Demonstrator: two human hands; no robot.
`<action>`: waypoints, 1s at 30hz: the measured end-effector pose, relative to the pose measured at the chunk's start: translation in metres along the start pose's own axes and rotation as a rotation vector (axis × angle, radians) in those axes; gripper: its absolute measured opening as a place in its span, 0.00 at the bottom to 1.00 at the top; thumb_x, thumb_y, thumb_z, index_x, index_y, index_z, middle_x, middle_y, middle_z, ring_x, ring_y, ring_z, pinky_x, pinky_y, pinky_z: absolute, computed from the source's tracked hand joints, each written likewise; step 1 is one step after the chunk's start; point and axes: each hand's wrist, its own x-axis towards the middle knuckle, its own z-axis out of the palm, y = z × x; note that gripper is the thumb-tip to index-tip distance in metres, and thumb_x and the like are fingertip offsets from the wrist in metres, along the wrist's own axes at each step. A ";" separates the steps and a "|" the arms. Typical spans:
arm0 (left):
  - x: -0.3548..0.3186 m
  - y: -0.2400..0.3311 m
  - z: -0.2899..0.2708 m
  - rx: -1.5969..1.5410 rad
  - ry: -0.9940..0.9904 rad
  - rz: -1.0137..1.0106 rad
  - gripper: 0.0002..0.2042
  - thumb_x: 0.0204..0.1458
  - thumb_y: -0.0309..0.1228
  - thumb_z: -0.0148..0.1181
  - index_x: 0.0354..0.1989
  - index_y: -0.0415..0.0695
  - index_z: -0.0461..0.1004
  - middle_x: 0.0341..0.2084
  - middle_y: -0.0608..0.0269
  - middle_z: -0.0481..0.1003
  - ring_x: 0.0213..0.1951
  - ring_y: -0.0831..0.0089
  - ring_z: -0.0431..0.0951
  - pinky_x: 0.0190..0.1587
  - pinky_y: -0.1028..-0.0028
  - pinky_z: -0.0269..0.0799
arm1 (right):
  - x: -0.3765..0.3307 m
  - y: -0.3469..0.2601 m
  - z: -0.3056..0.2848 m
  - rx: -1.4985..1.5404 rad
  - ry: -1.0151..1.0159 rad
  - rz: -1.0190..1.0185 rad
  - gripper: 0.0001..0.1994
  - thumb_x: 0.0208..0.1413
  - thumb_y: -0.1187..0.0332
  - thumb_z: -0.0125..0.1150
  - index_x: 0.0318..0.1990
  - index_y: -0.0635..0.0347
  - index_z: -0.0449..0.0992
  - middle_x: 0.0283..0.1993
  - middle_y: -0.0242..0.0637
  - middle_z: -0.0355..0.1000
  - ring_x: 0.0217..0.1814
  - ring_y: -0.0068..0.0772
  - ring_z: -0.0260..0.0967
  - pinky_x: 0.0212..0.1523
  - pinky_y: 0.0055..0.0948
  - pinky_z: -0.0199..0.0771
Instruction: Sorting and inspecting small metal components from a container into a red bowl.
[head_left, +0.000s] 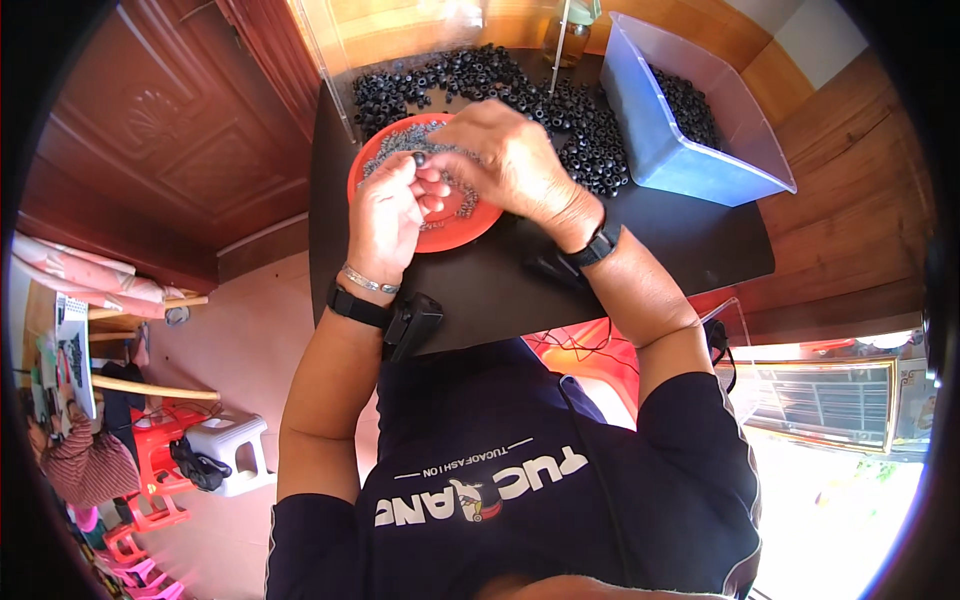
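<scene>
My left hand (390, 205) holds a small round black piece (419, 158) between thumb and forefinger, above a red plastic bowl (470, 232). My right hand (510, 160) is close beside it over the bowl. Its fingers are drawn together, with the thumb near the black piece, and whatever they may hold is hidden. Many small grey metal-looking pieces (392, 140) lie in the bowl, partly covered by my hands. Behind the bowl, a heap of small black pieces with holes (590, 145) spreads across the dark table (690, 235).
A translucent blue bin (690, 170) with more black pieces stands at the right of the table. A jar with a pale green lid (570, 35) is at the back. To the left, a person in a striped top (95, 460) sits near red and white stools (228, 450).
</scene>
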 end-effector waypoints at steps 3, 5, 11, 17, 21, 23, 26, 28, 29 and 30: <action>0.001 0.008 -0.006 -0.048 -0.020 0.030 0.09 0.60 0.34 0.47 0.38 0.41 0.71 0.30 0.64 0.72 0.32 0.70 0.73 0.35 0.74 0.68 | 0.006 0.031 -0.023 -0.131 -0.053 0.173 0.08 0.48 0.68 0.64 0.36 0.57 0.79 0.35 0.37 0.75 0.36 0.39 0.73 0.37 0.32 0.74; 0.003 0.008 -0.003 -0.061 -0.009 0.014 0.09 0.60 0.34 0.46 0.36 0.42 0.71 0.29 0.64 0.71 0.32 0.71 0.73 0.34 0.74 0.68 | 0.000 0.059 -0.035 -0.108 -0.116 0.344 0.07 0.48 0.69 0.62 0.35 0.58 0.79 0.34 0.39 0.74 0.33 0.41 0.73 0.36 0.31 0.73; 0.001 0.006 -0.001 -0.025 -0.011 -0.004 0.09 0.60 0.33 0.46 0.35 0.42 0.71 0.29 0.64 0.71 0.31 0.71 0.73 0.34 0.74 0.67 | -0.012 0.095 -0.033 -0.188 -0.568 0.366 0.08 0.45 0.67 0.58 0.32 0.58 0.78 0.30 0.42 0.76 0.36 0.46 0.73 0.39 0.38 0.72; 0.001 0.007 -0.002 -0.005 -0.037 -0.025 0.09 0.60 0.34 0.45 0.35 0.43 0.71 0.29 0.64 0.72 0.32 0.72 0.73 0.35 0.75 0.67 | -0.025 0.096 -0.028 -0.119 -0.607 0.420 0.07 0.44 0.67 0.57 0.31 0.53 0.79 0.31 0.41 0.75 0.37 0.46 0.73 0.38 0.38 0.72; 0.000 0.010 -0.003 0.012 -0.043 -0.017 0.10 0.59 0.34 0.45 0.35 0.43 0.71 0.29 0.65 0.72 0.32 0.72 0.73 0.36 0.75 0.67 | -0.023 0.084 -0.032 -0.120 -0.696 0.474 0.08 0.43 0.68 0.59 0.32 0.55 0.79 0.31 0.41 0.76 0.36 0.45 0.73 0.38 0.38 0.72; 0.001 0.010 -0.002 0.016 -0.053 -0.014 0.09 0.59 0.34 0.45 0.35 0.43 0.71 0.29 0.64 0.72 0.32 0.72 0.73 0.35 0.75 0.67 | -0.024 0.084 -0.028 -0.139 -0.715 0.446 0.08 0.44 0.68 0.60 0.33 0.58 0.79 0.30 0.41 0.76 0.35 0.44 0.74 0.37 0.37 0.72; 0.002 0.008 0.000 -0.001 -0.059 -0.028 0.09 0.59 0.33 0.45 0.35 0.42 0.71 0.30 0.64 0.72 0.32 0.72 0.73 0.35 0.75 0.67 | -0.027 0.089 -0.018 -0.222 -0.694 0.337 0.08 0.45 0.68 0.60 0.34 0.58 0.78 0.29 0.42 0.75 0.35 0.46 0.73 0.38 0.38 0.72; 0.000 0.008 0.001 0.020 -0.074 -0.007 0.09 0.59 0.33 0.45 0.36 0.42 0.71 0.30 0.64 0.72 0.32 0.72 0.74 0.35 0.75 0.67 | -0.028 0.091 -0.017 -0.236 -0.702 0.322 0.08 0.46 0.69 0.58 0.35 0.58 0.78 0.32 0.44 0.75 0.37 0.49 0.72 0.39 0.39 0.72; 0.000 0.008 0.002 0.037 -0.095 0.010 0.09 0.59 0.33 0.45 0.36 0.42 0.71 0.30 0.63 0.73 0.32 0.72 0.74 0.35 0.75 0.68 | -0.030 0.094 -0.017 -0.236 -0.699 0.320 0.08 0.46 0.69 0.58 0.35 0.58 0.78 0.32 0.44 0.75 0.37 0.49 0.72 0.39 0.39 0.72; 0.000 0.006 0.002 0.030 -0.107 0.009 0.09 0.59 0.33 0.46 0.36 0.42 0.71 0.31 0.64 0.73 0.32 0.72 0.74 0.35 0.75 0.68 | -0.032 0.096 -0.018 -0.179 -0.570 0.307 0.08 0.47 0.70 0.58 0.36 0.58 0.78 0.32 0.42 0.75 0.36 0.45 0.73 0.38 0.36 0.72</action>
